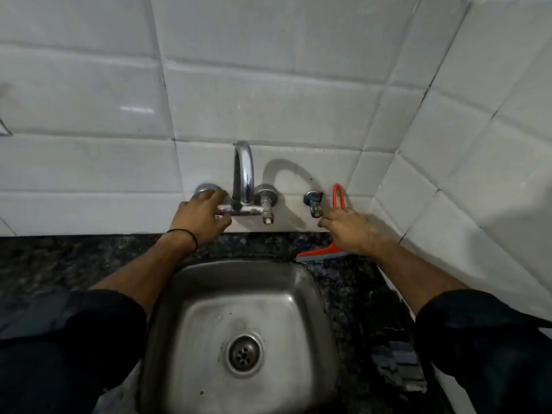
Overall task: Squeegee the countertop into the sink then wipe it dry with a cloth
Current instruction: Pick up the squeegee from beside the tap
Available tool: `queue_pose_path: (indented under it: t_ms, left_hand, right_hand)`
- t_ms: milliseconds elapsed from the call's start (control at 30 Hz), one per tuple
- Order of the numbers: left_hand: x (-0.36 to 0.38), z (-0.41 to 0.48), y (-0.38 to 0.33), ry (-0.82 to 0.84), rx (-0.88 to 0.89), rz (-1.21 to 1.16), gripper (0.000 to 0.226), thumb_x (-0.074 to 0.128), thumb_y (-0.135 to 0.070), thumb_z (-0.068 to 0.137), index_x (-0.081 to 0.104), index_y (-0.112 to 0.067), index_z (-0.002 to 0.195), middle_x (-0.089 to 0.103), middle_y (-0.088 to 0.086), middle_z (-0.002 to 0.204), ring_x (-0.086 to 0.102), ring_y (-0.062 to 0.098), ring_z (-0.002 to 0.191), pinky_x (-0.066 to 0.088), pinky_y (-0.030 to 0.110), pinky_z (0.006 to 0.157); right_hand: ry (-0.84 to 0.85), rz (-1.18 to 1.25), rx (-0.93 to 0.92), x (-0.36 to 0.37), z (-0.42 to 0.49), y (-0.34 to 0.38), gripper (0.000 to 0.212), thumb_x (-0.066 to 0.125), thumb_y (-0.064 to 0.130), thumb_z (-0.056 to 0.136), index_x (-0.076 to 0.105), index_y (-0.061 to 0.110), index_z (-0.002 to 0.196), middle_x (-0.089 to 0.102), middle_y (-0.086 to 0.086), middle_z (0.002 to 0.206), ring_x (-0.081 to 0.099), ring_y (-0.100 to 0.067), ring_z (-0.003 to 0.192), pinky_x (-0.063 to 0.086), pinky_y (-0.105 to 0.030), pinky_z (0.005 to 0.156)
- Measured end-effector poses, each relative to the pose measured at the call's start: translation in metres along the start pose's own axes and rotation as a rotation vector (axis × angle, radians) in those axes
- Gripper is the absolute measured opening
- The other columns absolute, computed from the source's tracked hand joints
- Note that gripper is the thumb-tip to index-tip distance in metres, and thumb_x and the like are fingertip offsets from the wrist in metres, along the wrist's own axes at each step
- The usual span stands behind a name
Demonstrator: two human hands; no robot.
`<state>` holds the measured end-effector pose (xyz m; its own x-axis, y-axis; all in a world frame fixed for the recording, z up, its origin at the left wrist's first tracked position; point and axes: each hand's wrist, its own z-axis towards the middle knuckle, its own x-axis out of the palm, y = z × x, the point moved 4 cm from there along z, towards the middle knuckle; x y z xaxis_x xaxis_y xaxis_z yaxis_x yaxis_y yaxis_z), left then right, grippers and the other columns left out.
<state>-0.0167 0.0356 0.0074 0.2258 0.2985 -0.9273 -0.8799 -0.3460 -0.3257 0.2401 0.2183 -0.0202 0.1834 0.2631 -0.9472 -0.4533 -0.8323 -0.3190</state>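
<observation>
Head view. Step in hand, as judged: taking up the squeegee (324, 253), which stands on the countertop (59, 264) against the wall tiles, right of the sink (301, 282), blade down and loop handle up.

Recommended: grip the neck firmly, lift clear of the small valve (313, 202) just beside it, then set the blade flat at the wall and draw water towards the sink.

Right hand (349, 231): forearm extended, hand laid across the squeegee's neck, fingers bent. Whether they have closed on it cannot be told.

Left hand (200, 218): arm reached forward, fingers curled over the left end of the tap (243, 171), thumb hooked beneath its crossbar.

A dark folded item (398, 364), possibly the cloth, lies on the countertop near right.
</observation>
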Motion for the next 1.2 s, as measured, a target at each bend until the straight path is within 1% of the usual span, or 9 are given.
queue_pose_path:
  t_ms: [100, 200, 267, 433, 567, 767, 933, 1067, 1200]
  left_hand:
    - [0.033, 0.007, -0.003, 0.046, -0.05, -0.082, 0.06, 0.06, -0.029, 0.089, 0.036, -0.02, 0.143, 0.044, 0.015, 0.146, 0.047, 0.037, 0.128, 0.042, 0.051, 0.099]
    - [0.041, 0.011, -0.004, -0.047, -0.13, -0.169, 0.04, 0.048, -0.001, 0.091, 0.049, -0.007, 0.131, 0.05, 0.023, 0.135, 0.052, 0.045, 0.115, 0.043, 0.051, 0.09]
    - [0.038, 0.017, -0.006, -0.041, -0.166, -0.146, 0.042, 0.047, 0.006, 0.09, 0.05, -0.003, 0.131, 0.051, 0.025, 0.134, 0.051, 0.045, 0.116, 0.041, 0.05, 0.091]
    - [0.035, 0.017, -0.012, -0.04, -0.23, -0.126, 0.05, 0.045, 0.015, 0.087, 0.046, 0.002, 0.135, 0.053, 0.028, 0.131, 0.048, 0.046, 0.121, 0.04, 0.051, 0.095]
    - [0.039, 0.017, -0.006, -0.025, -0.202, -0.167, 0.052, 0.043, 0.014, 0.085, 0.051, -0.002, 0.133, 0.05, 0.024, 0.137, 0.049, 0.045, 0.122, 0.04, 0.049, 0.1]
    - [0.032, 0.008, 0.024, 0.2, -0.13, -0.481, 0.057, 0.057, -0.026, 0.096, 0.035, -0.02, 0.148, 0.034, 0.01, 0.151, 0.041, 0.022, 0.134, 0.031, 0.028, 0.109]
    - [-0.001, -0.086, 0.091, -0.18, -0.351, -0.698, 0.043, 0.051, -0.04, 0.098, 0.056, -0.021, 0.135, 0.056, -0.011, 0.129, 0.049, 0.005, 0.122, 0.034, 0.018, 0.1]
    - [-0.022, -0.187, 0.179, -0.283, -0.574, -0.514, 0.031, 0.049, -0.03, 0.099, 0.064, -0.018, 0.124, 0.069, 0.003, 0.118, 0.063, 0.019, 0.109, 0.05, 0.031, 0.092]
    - [-0.052, -0.28, 0.261, -0.301, -0.802, -0.321, 0.033, 0.048, -0.022, 0.099, 0.059, -0.014, 0.129, 0.066, 0.006, 0.122, 0.062, 0.023, 0.107, 0.051, 0.037, 0.093]
  right_hand:
    - [0.088, -0.252, -0.083, 0.039, 0.012, -0.018, 0.044, 0.05, 0.017, 0.09, 0.056, 0.018, 0.134, 0.051, -0.007, 0.142, 0.037, -0.029, 0.138, 0.016, -0.043, 0.118]
    - [0.215, -0.46, -0.089, 0.063, 0.023, -0.033, 0.042, 0.042, 0.021, 0.099, 0.052, 0.021, 0.14, 0.034, -0.006, 0.157, 0.013, -0.03, 0.15, -0.013, -0.051, 0.117]
    - [0.254, -0.517, -0.097, 0.065, 0.034, -0.038, 0.04, 0.042, 0.022, 0.098, 0.058, 0.021, 0.135, 0.04, -0.004, 0.153, 0.012, -0.03, 0.15, -0.016, -0.054, 0.114]
    - [0.19, -0.571, -0.167, 0.06, 0.037, -0.047, 0.035, 0.048, 0.019, 0.092, 0.069, 0.024, 0.12, 0.064, -0.001, 0.124, 0.042, -0.027, 0.131, -0.004, -0.055, 0.121]
    - [0.071, -0.462, -0.253, 0.028, 0.024, -0.036, 0.024, 0.069, 0.02, 0.075, 0.078, 0.027, 0.096, 0.071, -0.001, 0.096, 0.06, -0.028, 0.106, 0.029, -0.055, 0.115]
    - [0.114, -0.159, -0.337, -0.02, -0.002, 0.041, 0.029, 0.049, 0.028, 0.093, 0.062, 0.03, 0.119, 0.06, 0.004, 0.116, 0.049, -0.023, 0.117, 0.028, -0.04, 0.095]
    - [-0.056, 0.028, -0.484, -0.016, -0.001, 0.147, 0.037, 0.036, 0.037, 0.089, 0.066, 0.031, 0.11, 0.066, 0.006, 0.092, 0.067, -0.02, 0.082, 0.049, -0.034, 0.063]
    - [0.027, 0.244, -0.574, -0.024, 0.026, 0.25, 0.041, 0.026, 0.049, 0.102, 0.043, 0.034, 0.136, 0.055, 0.008, 0.127, 0.056, -0.018, 0.115, 0.046, -0.039, 0.089]
    - [-0.016, 0.419, -0.572, -0.05, 0.076, 0.353, 0.033, 0.034, 0.043, 0.102, 0.037, 0.032, 0.133, 0.059, 0.001, 0.126, 0.063, -0.029, 0.109, 0.049, -0.043, 0.083]
